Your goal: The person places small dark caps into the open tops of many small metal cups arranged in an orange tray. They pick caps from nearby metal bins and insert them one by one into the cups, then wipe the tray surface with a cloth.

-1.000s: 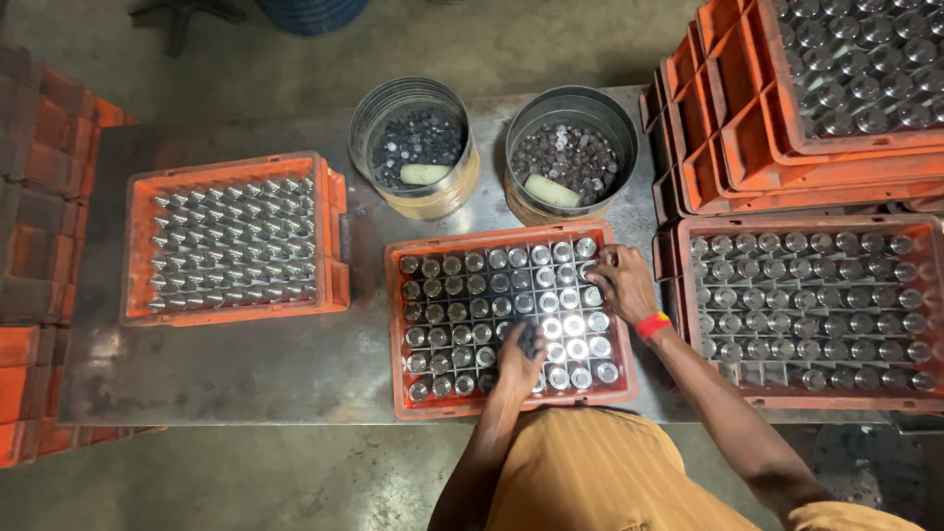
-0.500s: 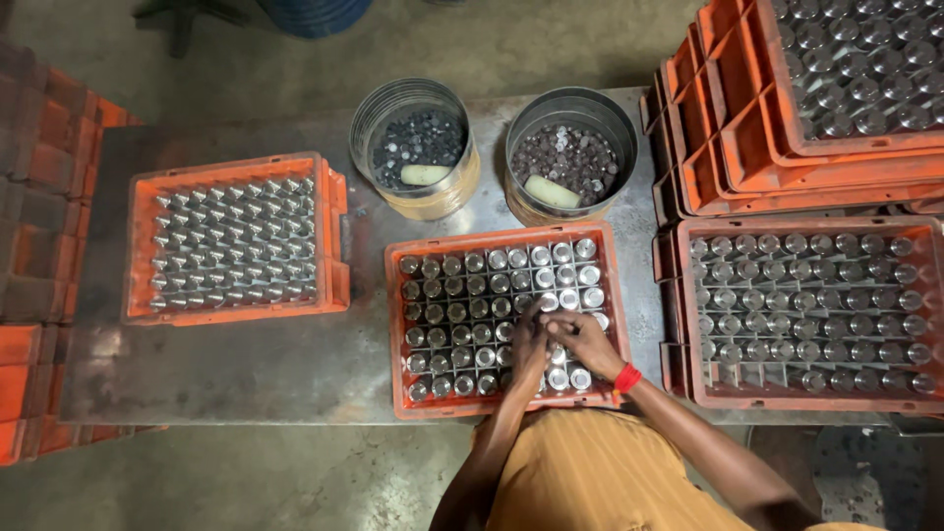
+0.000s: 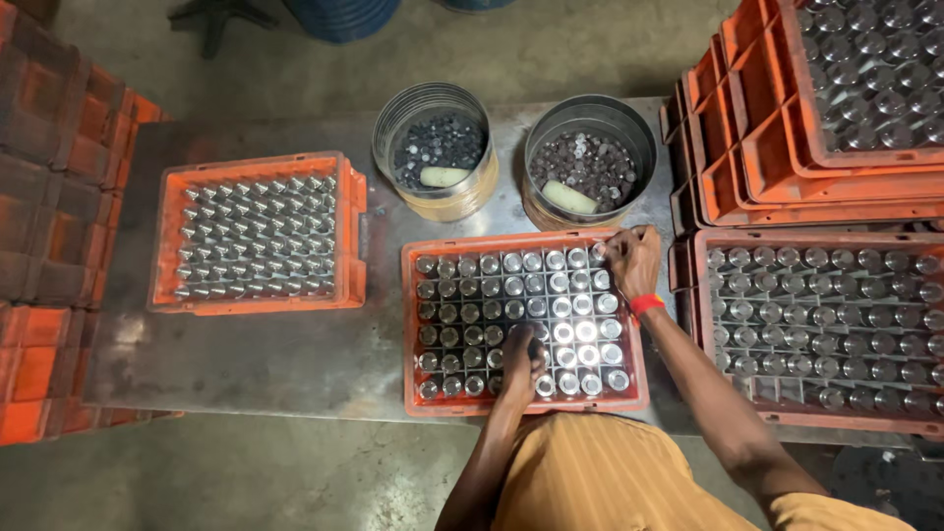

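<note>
An orange crate sits in the middle of a metal table, with a grid of upright metal cylinders inside it. Those in the right columns show bright tops. My left hand reaches into the crate's near middle rows, its fingertips bunched on one cylinder. My right hand, with a red band at the wrist, lies on the crate's far right corner. Its fingers curl over the cylinders there, and I cannot see whether it holds one.
Two round metal buckets of small dark parts stand behind the crate, a pale scoop in each. On the table's left is another orange crate of pointed metal pieces. Filled crates stack at the right and empty ones at the left.
My right hand has gone from beside my left hand at the crate's near middle back to the far right corner. My left hand has stayed in the near middle rows.
</note>
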